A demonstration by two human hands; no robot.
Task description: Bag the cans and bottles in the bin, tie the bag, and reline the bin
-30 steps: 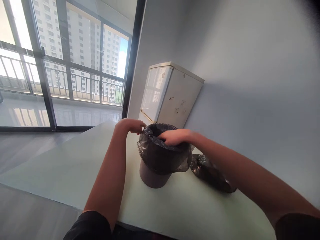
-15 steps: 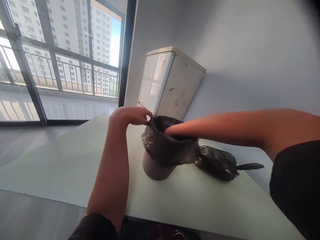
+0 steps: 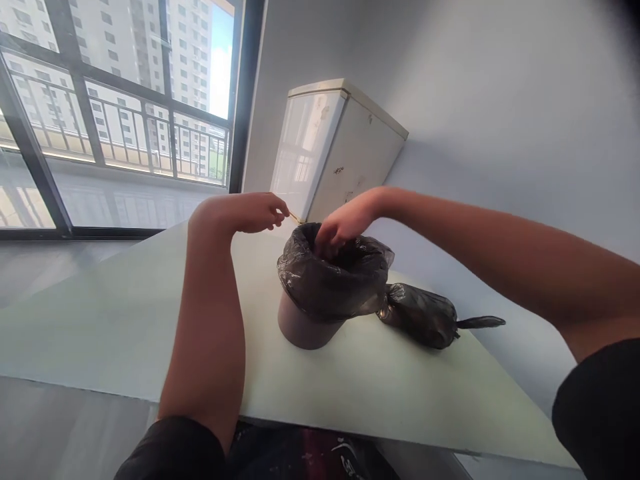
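Note:
A dark bin [image 3: 305, 327] stands on the pale table, lined with a black garbage bag [image 3: 325, 287] folded down over its rim. My right hand [image 3: 347, 223] reaches into the bag's mouth from above. Its fingers point down, loosely apart, with the tips in shadow and nothing visible in them. My left hand [image 3: 260, 212] hovers just left of the rim, off the bag. The fingers there are bent but apart, and I see nothing held. Beside the bin, on its right, lies a bundled black plastic bag [image 3: 425, 317] with a thin tail.
The table [image 3: 400, 407] has a pale green top and reaches toward the wall. Behind the bin stands a worn white fridge-like cabinet [image 3: 345, 147]. Sliding glass doors [image 3: 125, 133] with dark frames are at the left.
My right hand has risen from deep in the bin, so most of it now shows. My left hand has let go of the bag's rim and moved a little up and left.

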